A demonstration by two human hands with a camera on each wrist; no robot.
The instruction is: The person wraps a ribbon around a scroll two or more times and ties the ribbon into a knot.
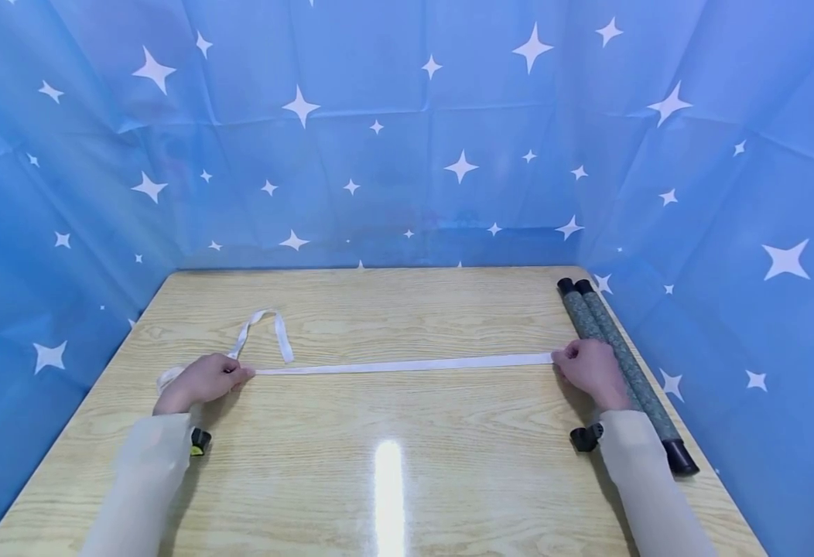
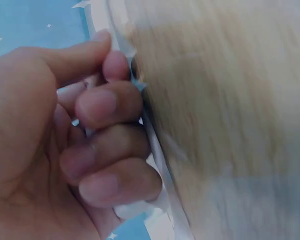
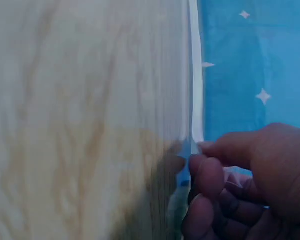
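Observation:
A narrow white ribbon (image 1: 407, 365) runs nearly straight across the table between the two hands. My left hand (image 1: 212, 377) pinches it between thumb and forefinger, the other fingers curled, as the left wrist view shows. Beyond that hand the ribbon's loose part bends into a loop on the table, and a further bit shows behind the wrist. At the right end, my right hand (image 1: 591, 370) pinches the ribbon (image 3: 196, 75) between thumb and forefinger. This hand is over a pair of grey-green rods with black ends (image 1: 623, 356), partly hiding them.
The wood-grain table (image 1: 407, 309) is bordered by blue star-patterned cloth (image 1: 379, 155) at the back and both sides. The rods lie along its right edge. A bright reflection crosses the tabletop near the front middle. Dark wrist cameras sit at both cuffs.

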